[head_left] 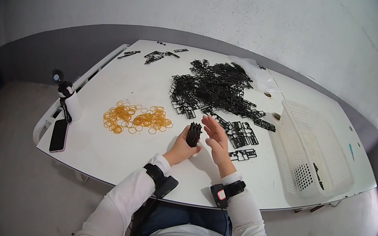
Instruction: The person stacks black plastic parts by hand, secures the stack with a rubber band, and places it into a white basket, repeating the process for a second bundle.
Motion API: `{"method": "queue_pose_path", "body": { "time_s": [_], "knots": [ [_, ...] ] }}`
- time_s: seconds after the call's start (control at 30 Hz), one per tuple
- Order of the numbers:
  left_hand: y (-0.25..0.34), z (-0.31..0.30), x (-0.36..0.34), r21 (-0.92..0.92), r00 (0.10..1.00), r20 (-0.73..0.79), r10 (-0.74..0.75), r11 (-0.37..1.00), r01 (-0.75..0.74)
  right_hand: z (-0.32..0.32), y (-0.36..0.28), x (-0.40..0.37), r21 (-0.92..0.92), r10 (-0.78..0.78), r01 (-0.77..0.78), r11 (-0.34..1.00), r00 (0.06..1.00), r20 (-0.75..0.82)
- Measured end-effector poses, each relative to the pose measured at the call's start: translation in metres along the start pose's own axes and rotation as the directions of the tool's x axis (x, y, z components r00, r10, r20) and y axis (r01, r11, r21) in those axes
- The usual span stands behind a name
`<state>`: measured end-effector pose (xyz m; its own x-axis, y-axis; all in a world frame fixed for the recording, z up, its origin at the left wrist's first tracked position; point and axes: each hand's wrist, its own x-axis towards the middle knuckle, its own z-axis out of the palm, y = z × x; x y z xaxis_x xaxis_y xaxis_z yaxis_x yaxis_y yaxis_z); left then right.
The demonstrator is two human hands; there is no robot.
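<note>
A compact stack of black plastic frames (193,135) stands upright in my left hand (180,149), its fingers wrapped round the lower part. Just to the right, my right hand (216,141) is open, fingers stretched upward and palm facing the stack. Close beyond the right hand lie loose black plastic frames (241,134), flat on the table. A large heap of the same openwork black pieces (214,88) spreads behind both hands. Left of my left hand is a loose pile of yellow rubber bands (148,119).
On the right stands a white perforated plastic basket (288,158) with a few black pieces inside. A clear plastic bag (262,75) lies behind the heap. At the left table edge are a phone (59,135) and a white bottle (71,105). More black pieces (157,56) lie at the back left.
</note>
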<state>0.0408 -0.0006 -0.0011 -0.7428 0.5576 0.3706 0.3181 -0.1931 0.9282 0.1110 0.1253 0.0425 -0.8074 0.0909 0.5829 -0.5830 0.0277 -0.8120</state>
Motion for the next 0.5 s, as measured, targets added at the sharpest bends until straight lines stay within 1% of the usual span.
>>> {"method": "queue_pose_path", "body": {
  "time_s": [0.07, 0.1, 0.13, 0.17, 0.2, 0.23, 0.33, 0.37, 0.47, 0.5],
  "knots": [
    [0.002, 0.000, 0.000, -0.010, 0.999, 0.020, -0.050, 0.999, 0.050, 0.001, -0.003, 0.001, -0.065, -0.021, 0.023, 0.998, 0.999, 0.032],
    [0.003, 0.001, 0.001, -0.010, 0.998, 0.022, -0.050, 0.999, 0.051, 0.003, -0.006, 0.004, -0.066, -0.021, 0.023, 0.998, 0.999, 0.029],
    [0.004, 0.001, 0.001, 0.039, 1.000, 0.022, 0.000, 0.999, -0.001, 0.006, -0.009, 0.007, -0.256, -0.123, 0.138, 0.957, 0.990, 0.074],
    [0.005, 0.001, 0.001, 0.088, 0.998, 0.025, 0.050, 0.995, -0.052, 0.010, -0.012, 0.009, -0.431, -0.210, 0.249, 0.868, 0.968, 0.136],
    [0.005, 0.001, 0.001, 0.136, 0.995, 0.030, 0.099, 0.985, -0.102, 0.014, -0.015, 0.012, -0.580, -0.281, 0.352, 0.734, 0.936, 0.213],
    [0.004, 0.002, 0.002, 0.137, 0.995, 0.033, 0.098, 0.985, -0.101, 0.018, -0.017, 0.013, -0.581, -0.281, 0.350, 0.735, 0.937, 0.210],
    [-0.004, 0.006, 0.003, -0.097, 0.985, -0.011, 0.173, 0.980, -0.173, 0.031, -0.020, 0.016, -0.525, -0.086, 0.187, 0.831, 0.974, 0.212],
    [-0.006, 0.005, 0.003, -0.095, 0.986, -0.007, 0.167, 0.981, -0.167, 0.031, -0.019, 0.017, -0.522, -0.083, 0.182, 0.833, 0.975, 0.206],
    [-0.005, -0.003, 0.008, 0.029, 0.984, 0.070, 0.161, 0.986, -0.164, 0.030, -0.017, 0.021, -0.528, -0.092, 0.199, 0.826, 0.971, 0.221],
    [-0.005, -0.005, 0.008, 0.029, 0.985, 0.074, 0.156, 0.987, -0.159, 0.031, -0.017, 0.019, -0.527, -0.089, 0.193, 0.827, 0.972, 0.215]
  ]
}}
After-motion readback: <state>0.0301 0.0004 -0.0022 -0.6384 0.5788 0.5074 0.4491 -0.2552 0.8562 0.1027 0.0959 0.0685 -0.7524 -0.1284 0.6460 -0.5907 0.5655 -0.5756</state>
